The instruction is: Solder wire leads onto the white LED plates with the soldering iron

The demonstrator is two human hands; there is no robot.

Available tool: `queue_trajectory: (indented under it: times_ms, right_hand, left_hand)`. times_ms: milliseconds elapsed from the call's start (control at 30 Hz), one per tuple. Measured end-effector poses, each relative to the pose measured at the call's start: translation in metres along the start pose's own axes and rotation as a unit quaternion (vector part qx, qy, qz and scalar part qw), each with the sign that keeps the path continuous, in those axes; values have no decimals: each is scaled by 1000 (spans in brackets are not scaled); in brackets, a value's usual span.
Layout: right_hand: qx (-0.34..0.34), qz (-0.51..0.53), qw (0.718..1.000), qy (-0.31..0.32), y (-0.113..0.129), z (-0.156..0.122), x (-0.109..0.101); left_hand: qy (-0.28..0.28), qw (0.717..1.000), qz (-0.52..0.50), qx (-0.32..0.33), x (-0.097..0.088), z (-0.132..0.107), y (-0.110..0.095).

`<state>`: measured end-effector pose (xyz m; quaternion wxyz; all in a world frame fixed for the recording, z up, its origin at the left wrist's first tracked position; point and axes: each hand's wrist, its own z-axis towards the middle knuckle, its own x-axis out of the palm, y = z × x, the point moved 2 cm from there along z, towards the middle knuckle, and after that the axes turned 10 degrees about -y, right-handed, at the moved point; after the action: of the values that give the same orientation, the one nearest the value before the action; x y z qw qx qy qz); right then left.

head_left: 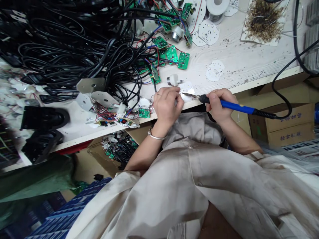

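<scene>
My right hand is closed around the blue handle of a soldering iron. Its tip points left, over a white LED board lying near the bench's front edge. My left hand is closed at the left side of that board, fingers bent and pressed together. What its fingertips pinch is hidden, though thin wires show beside them. Just beyond the hand lies a small white and metal part. Another white LED board rests on the bench further right.
Coiled black cables and green circuit boards heap up at the left and back. A solder spool stands behind, near a pad of brown debris. The iron's black cord loops at right. Cardboard boxes sit below the bench.
</scene>
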<state>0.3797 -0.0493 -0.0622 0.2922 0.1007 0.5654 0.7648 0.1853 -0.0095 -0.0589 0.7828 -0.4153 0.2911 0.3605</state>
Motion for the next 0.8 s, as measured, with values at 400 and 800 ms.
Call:
queue_trajectory:
  times_ms: [400,800]
  right_hand:
    - [0,27,1000,-1,2,0,0]
    - [48,3,999,10,9,3,3]
  left_hand:
    - [-12,1000,-6,-6,0,0,-1]
    - [-9,1000,-2,8,-1,0,0]
